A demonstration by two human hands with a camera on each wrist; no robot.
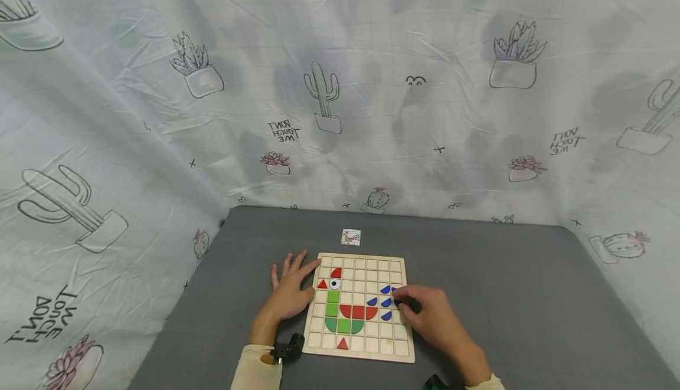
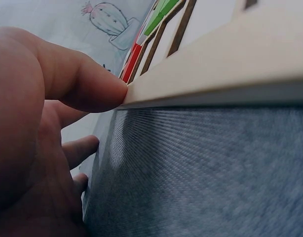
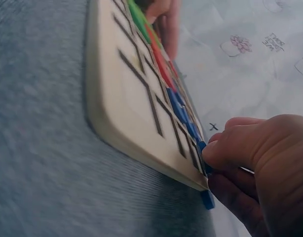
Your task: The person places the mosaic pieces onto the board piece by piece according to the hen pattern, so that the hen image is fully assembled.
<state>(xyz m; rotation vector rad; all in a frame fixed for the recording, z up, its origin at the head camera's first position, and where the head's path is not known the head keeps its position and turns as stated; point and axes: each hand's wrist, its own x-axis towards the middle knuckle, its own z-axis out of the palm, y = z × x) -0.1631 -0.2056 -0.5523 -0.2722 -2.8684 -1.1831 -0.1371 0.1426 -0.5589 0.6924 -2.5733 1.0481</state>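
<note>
A square wooden grid board [image 1: 372, 343] lies on the table with coloured pieces in its cells. My left hand [image 1: 289, 295] rests at its left edge, fingers spread and straight; in the left wrist view the thumb [image 2: 99, 91] touches the board's side. At the right edge my right hand [image 1: 432, 313] pinches a small blue piece [image 3: 207, 199] between thumb and fingers, its shape mostly hidden. Several blue half-round pieces [image 1: 386, 315] sit just left of those fingertips. Red, green and dark green pieces, among them a red triangle [image 1: 342, 343], and a white eye piece [image 1: 334, 284] fill cells further left.
A small picture card [image 1: 350, 237] lies on the grey table [image 1: 478, 260] beyond the board. Patterned cloth [image 1: 372, 112] hangs behind and at both sides of the table. A black wrist strap [image 1: 287, 348] sits on the left forearm.
</note>
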